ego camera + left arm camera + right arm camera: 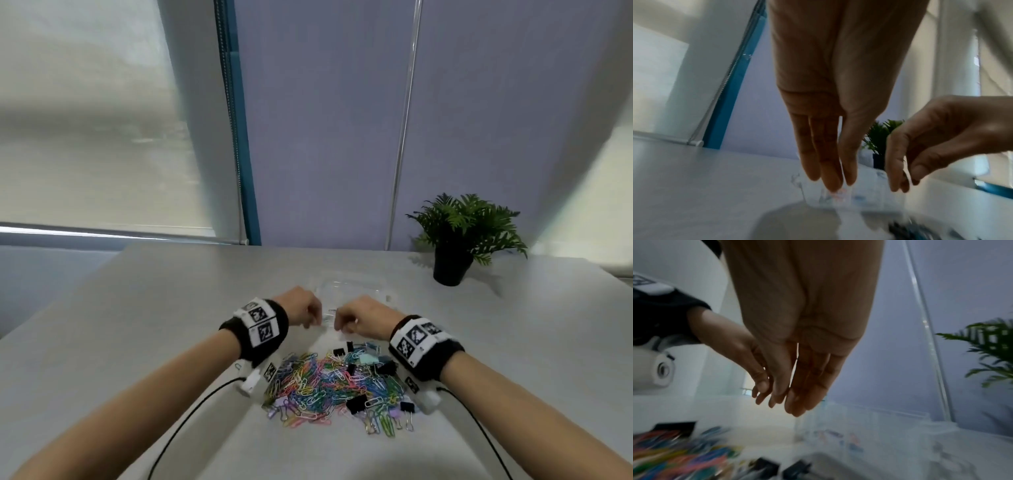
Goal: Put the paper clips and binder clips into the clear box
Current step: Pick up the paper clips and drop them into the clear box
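Observation:
The clear box (pixel 352 289) lies on the table beyond the clip pile, with a few clips on its floor (pixel 840 437). Both hands hover over its near edge. My left hand (pixel 303 308) points its fingers (pixel 830 181) straight down at the box, thumb alongside, holding nothing that I can see. My right hand (pixel 356 313) also hangs with straight fingers (pixel 797 404) and a thin gap beside the thumb. A thin clip (pixel 331 311) shows between the two hands; whether a finger touches it is unclear. The heap of coloured paper clips and black binder clips (pixel 335 383) lies between my wrists.
A potted green plant (pixel 455 240) stands at the back right of the grey table (pixel 171 308). A window blind and a blue frame rise behind the far edge. Cables run from both wristbands toward me.

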A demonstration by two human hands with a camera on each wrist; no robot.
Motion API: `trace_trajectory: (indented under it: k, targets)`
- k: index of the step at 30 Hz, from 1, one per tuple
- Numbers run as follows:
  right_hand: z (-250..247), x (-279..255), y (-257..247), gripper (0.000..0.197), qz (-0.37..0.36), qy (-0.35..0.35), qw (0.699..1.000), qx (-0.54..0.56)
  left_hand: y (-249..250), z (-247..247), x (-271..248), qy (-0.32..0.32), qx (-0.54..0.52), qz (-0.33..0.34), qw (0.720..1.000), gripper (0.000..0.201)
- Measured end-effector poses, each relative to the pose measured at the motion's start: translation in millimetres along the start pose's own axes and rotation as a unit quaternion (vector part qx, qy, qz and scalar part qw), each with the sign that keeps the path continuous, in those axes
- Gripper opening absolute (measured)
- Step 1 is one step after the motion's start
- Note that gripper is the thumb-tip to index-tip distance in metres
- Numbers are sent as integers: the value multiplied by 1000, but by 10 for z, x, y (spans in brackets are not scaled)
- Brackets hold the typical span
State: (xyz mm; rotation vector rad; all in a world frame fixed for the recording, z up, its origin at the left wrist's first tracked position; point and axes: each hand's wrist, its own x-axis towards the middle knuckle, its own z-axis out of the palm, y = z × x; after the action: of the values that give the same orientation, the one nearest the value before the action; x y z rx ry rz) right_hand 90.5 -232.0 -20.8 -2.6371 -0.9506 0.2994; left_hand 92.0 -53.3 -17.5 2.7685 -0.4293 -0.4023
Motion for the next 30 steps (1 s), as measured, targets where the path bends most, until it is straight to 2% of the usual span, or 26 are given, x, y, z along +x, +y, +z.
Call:
trace_trajectory:
  k: [2, 4, 6, 9, 12, 17, 21, 23, 25, 27, 30]
  targets:
    - [181, 26, -112, 23, -18, -42, 998, -40, -12, 136, -147, -52, 45, -4, 998, 27]
    - [342, 88, -203, 39, -20, -85, 994, -67, -26, 270, -233, -76, 81, -21, 994, 43]
    - [453, 129, -290, 52, -36, -124, 988, -82, -24, 405, -274, -70, 102, -38, 992, 57]
    - [562, 126, -334, 61, -27, -99, 989, -108, -31, 584, -286, -14, 99, -62, 993, 64]
    - [612, 98, -304, 49, -3, -49, 992, -113, -8, 574, -264, 0, 98, -60, 993, 44]
    - [581, 42, -225, 21, 2, -9, 997, -78, 10, 419, -238, -27, 73, -46, 996, 31]
    - [489, 4, -133, 11, 12, 53, 998, -13, -27, 361, -240, 1, 29, -25, 999, 21]
    - [441, -5, -82, 11, 29, 93, 993, 61, -57, 324, -243, 31, -24, -18, 999, 18]
    - [375, -38, -56, 11, 52, 117, 977, 170, -100, 280, -231, 53, -114, -18, 992, 15]
    - [330, -91, -6, 11, 69, 120, 947, 291, -152, 249, -219, 69, -202, -20, 977, 9]
    - [264, -142, 110, 20, 88, 110, 914, 380, -181, 226, -182, 81, -275, -19, 958, 13]
